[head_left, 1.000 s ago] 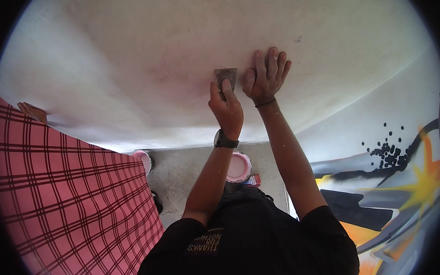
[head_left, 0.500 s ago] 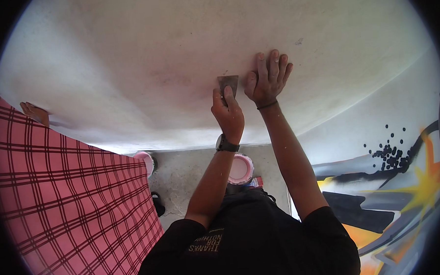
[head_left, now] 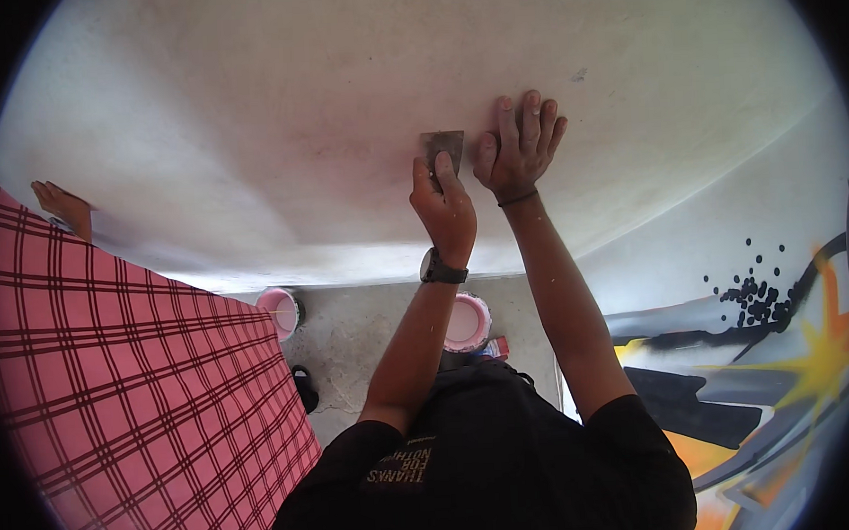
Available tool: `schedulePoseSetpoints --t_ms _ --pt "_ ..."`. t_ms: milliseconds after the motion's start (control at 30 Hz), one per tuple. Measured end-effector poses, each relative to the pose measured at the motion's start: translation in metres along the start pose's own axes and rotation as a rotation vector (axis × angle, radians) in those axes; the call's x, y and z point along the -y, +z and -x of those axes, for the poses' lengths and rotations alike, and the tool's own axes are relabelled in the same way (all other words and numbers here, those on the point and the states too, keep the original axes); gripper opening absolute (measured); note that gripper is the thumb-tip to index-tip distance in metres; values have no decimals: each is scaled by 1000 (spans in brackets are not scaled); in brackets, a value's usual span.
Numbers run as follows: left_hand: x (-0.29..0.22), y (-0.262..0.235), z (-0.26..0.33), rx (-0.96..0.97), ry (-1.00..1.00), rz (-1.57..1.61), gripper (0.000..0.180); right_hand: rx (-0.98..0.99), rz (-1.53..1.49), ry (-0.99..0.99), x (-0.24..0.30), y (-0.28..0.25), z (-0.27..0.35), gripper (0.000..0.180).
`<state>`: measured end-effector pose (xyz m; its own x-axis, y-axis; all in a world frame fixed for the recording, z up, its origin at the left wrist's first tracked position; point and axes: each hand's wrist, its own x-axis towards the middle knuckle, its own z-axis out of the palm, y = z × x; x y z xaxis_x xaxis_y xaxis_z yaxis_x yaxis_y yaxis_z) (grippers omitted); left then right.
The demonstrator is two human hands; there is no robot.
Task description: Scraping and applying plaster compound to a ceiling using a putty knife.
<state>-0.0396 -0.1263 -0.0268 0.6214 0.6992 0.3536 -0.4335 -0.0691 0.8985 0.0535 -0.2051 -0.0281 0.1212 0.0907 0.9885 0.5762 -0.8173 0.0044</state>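
My left hand (head_left: pixel 444 207), with a dark watch on its wrist, grips a metal putty knife (head_left: pixel 443 146) and presses the blade flat against a white wall (head_left: pixel 276 129). My right hand (head_left: pixel 517 152) lies open on the wall just right of the blade, fingers spread, a thin band around the wrist. The thumb side of the right hand almost touches the blade's edge. Both forearms rise from my black shirt at the lower edge.
Two pink paint buckets (head_left: pixel 280 311) (head_left: pixel 467 322) stand on the grey floor below the wall. Another person in a red plaid shirt (head_left: pixel 118 401) fills the left side, with a hand (head_left: pixel 62 207) on the wall. A black, orange and yellow mural (head_left: pixel 770 364) covers the right wall.
The putty knife and my left hand slid a little down the wall, then back up. My right hand stayed planted beside the blade.
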Motion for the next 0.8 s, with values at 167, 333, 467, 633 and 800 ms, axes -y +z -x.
schedulePoseSetpoints --t_ms 167,333,467,633,800 --pt "-1 -9 7 26 -71 -66 25 3 10 2 2 1 0 52" --pt "-5 -8 2 8 -33 -5 25 8 -7 3 7 0 -3 52" --pt "1 -11 6 18 -38 -56 26 -7 5 -4 6 2 -2 51" --pt "-7 -9 -5 30 -13 -14 26 -6 -6 -12 8 3 -2 51" --pt "-2 -10 -2 19 1 -56 26 -7 1 -7 8 3 -2 52"
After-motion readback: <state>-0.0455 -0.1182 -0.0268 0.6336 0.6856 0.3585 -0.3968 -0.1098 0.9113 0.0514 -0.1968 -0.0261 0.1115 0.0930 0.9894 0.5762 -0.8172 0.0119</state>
